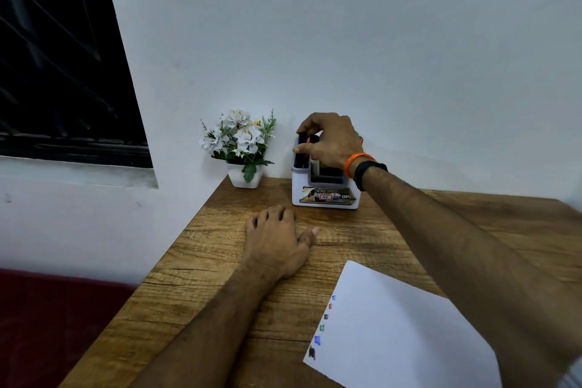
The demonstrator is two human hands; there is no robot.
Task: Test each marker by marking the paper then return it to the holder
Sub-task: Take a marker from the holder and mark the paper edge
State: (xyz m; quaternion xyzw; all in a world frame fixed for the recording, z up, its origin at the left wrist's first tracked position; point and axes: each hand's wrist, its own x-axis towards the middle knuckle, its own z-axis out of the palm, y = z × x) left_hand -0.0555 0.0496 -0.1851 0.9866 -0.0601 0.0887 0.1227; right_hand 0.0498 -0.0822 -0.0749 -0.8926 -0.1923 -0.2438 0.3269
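Note:
A white marker holder (326, 195) stands at the back of the wooden table (201, 290) against the wall. My right hand (330, 142) is over its top, fingers and thumb pinching a dark marker (303, 139) that stands in the left compartment. Other marker caps show beside it, partly hidden by my fingers. My left hand (277, 242) rests palm down on the table in front of the holder, holding nothing. A white sheet of paper (406, 331) lies at the near right, with several small coloured marks (322, 324) down its left edge.
A small white pot of white artificial flowers (241, 148) stands left of the holder by the wall. A dark window (59, 66) fills the upper left. The table's left edge drops to a dark red seat (56, 318).

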